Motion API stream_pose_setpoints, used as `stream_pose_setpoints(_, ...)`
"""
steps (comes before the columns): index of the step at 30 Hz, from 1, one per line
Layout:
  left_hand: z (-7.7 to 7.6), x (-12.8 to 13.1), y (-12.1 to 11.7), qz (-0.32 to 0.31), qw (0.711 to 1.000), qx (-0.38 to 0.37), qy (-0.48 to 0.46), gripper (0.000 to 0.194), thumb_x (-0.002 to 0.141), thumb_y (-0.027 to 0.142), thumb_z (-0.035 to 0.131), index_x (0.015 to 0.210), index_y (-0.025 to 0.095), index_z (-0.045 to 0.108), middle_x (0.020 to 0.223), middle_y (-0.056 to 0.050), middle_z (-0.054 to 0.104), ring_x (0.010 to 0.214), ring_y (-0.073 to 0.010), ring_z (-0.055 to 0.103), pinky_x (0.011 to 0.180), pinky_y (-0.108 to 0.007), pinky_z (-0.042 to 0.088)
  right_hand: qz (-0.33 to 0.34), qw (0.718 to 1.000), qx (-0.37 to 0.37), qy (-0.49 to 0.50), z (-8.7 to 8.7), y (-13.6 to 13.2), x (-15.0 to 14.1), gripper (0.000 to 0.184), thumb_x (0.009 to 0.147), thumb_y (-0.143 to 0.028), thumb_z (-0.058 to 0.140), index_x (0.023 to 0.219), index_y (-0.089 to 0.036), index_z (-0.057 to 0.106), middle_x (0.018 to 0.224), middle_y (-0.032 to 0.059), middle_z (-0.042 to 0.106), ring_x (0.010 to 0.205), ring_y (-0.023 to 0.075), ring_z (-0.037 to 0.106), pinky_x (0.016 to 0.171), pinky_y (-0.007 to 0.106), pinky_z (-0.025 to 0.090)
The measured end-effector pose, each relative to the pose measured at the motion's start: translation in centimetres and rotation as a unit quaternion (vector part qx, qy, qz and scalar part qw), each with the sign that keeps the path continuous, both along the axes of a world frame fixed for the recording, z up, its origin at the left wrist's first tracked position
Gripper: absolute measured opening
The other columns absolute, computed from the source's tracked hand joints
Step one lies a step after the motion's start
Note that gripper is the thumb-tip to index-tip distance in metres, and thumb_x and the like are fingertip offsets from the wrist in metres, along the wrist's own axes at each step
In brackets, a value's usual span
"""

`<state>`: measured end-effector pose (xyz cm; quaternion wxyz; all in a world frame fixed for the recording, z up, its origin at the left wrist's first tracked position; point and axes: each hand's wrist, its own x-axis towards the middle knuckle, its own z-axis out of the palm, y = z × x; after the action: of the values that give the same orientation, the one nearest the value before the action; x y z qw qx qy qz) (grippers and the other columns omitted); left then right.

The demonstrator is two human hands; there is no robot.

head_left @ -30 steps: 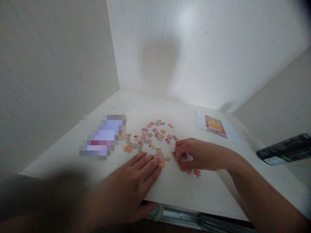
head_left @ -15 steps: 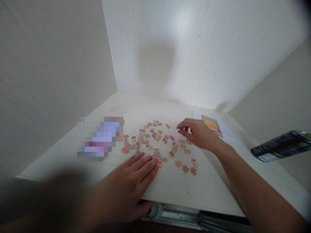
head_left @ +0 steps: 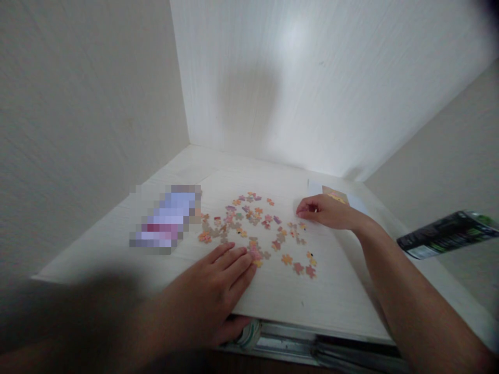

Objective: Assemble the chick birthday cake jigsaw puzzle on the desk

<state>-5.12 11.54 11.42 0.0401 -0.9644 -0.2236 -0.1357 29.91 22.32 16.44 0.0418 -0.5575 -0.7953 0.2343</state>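
Many small jigsaw puzzle pieces [head_left: 255, 215] in orange, pink, purple, yellow and grey lie scattered over a white tabletop [head_left: 273, 298]. My left hand [head_left: 226, 278] rests on the near edge, palm down with its fingers stretched out. Its fingertips reach the nearest pink and yellow piece [head_left: 255, 253], while the thumb hangs below the edge. My right hand [head_left: 322, 210] is at the right side of the scatter, thumb and fingertips together in a pinch; whatever may be between them is hidden. Just below it are several loose pieces [head_left: 298, 234].
Behind my right hand lies a picture sheet [head_left: 331, 191] with a yellow figure, partly covered. A phone-like, pixelated object [head_left: 167, 215] lies at left. A dark can [head_left: 444, 236] is at far right. White walls [head_left: 249, 104] enclose the table; below its edge is an open drawer [head_left: 284, 340].
My right hand has shifted slightly right and lower, and its thumb and fingertips have come together. It covers more of the picture sheet. My left hand stays in place.
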Motion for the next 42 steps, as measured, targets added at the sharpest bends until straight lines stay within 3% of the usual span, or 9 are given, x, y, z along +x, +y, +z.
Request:
stream_pose_setpoints(5,0.0,-0.1,-0.1,0.001,1.000,0.011,-0.006,0.065,0.092,0.056,0.046,0.139,0.011,0.047,0.146,-0.012,0.047,0.133,-0.0273,0.042,0.119,-0.041,0.017,0.012,0.996,-0.082,0.030,0.1,0.0,1.3,0.036,0.073,-0.048,0.072,0.095,-0.019,0.072,0.087,0.0054,0.071,0.076,0.0188,0.061,0.067,0.030,0.046)
stream_pose_setpoints(15,-0.1,-0.1,-0.2,0.001,1.000,0.007,-0.006,0.066,0.092,0.056,0.045,0.140,0.010,0.045,0.145,-0.013,0.047,0.134,-0.0275,0.042,0.119,-0.041,0.018,0.001,0.992,-0.097,0.078,0.1,-0.4,0.6,0.028,0.075,-0.044,0.071,0.081,-0.017,0.068,0.073,0.0019,0.065,0.067,0.0146,0.055,0.059,0.027,0.041)
stream_pose_setpoints(19,-0.1,-0.1,-0.3,0.006,1.000,-0.015,0.019,0.066,0.093,0.054,0.043,0.142,0.010,0.042,0.147,-0.014,0.044,0.135,-0.0298,0.039,0.120,-0.044,0.019,-0.014,0.986,-0.064,0.156,0.6,-0.7,-0.8,0.034,0.081,-0.045,0.066,0.102,-0.019,0.070,0.074,0.0000,0.064,0.067,0.0136,0.056,0.061,0.028,0.042)
stream_pose_setpoints(24,0.3,0.1,-0.2,0.008,0.999,-0.022,0.027,0.068,0.095,0.056,0.036,0.144,0.009,0.039,0.148,-0.016,0.043,0.136,-0.0315,0.039,0.119,-0.047,0.023,-0.043,0.959,-0.086,0.267,0.6,-1.7,-3.7,0.025,0.077,-0.042,0.071,0.086,-0.018,0.070,0.077,0.0026,0.069,0.072,0.0156,0.063,0.070,0.031,0.048)
stream_pose_setpoints(28,0.4,0.1,-0.2,0.015,0.999,-0.025,0.036,0.070,0.093,0.056,0.039,0.143,0.008,0.039,0.148,-0.017,0.041,0.135,-0.0317,0.039,0.120,-0.046,0.023,-0.056,0.938,-0.123,0.318,0.3,-2.6,-5.7,0.025,0.073,-0.039,0.076,0.085,-0.018,0.071,0.081,0.0034,0.073,0.072,0.0143,0.064,0.068,0.029,0.049)
stream_pose_setpoints(35,0.2,0.3,-0.3,0.034,0.998,-0.038,0.042,0.074,0.090,0.058,0.043,0.143,0.006,0.039,0.148,-0.018,0.040,0.134,-0.0329,0.037,0.120,-0.048,0.021,-0.021,0.929,-0.200,0.310,-0.1,-4.2,-8.0,0.024,0.075,-0.037,0.076,0.087,-0.017,0.069,0.076,0.0010,0.070,0.068,0.0128,0.062,0.063,0.026,0.048)
stream_pose_setpoints(42,0.4,0.5,-0.3,0.042,0.999,0.000,0.032,0.078,0.088,0.060,0.044,0.140,0.003,0.042,0.141,-0.020,0.045,0.129,-0.0341,0.039,0.117,-0.048,0.021,0.062,0.968,-0.135,0.204,-0.6,-6.0,-9.6,0.021,0.087,-0.031,0.061,0.102,-0.024,0.074,0.081,0.0018,0.071,0.067,0.0148,0.063,0.060,0.027,0.050)
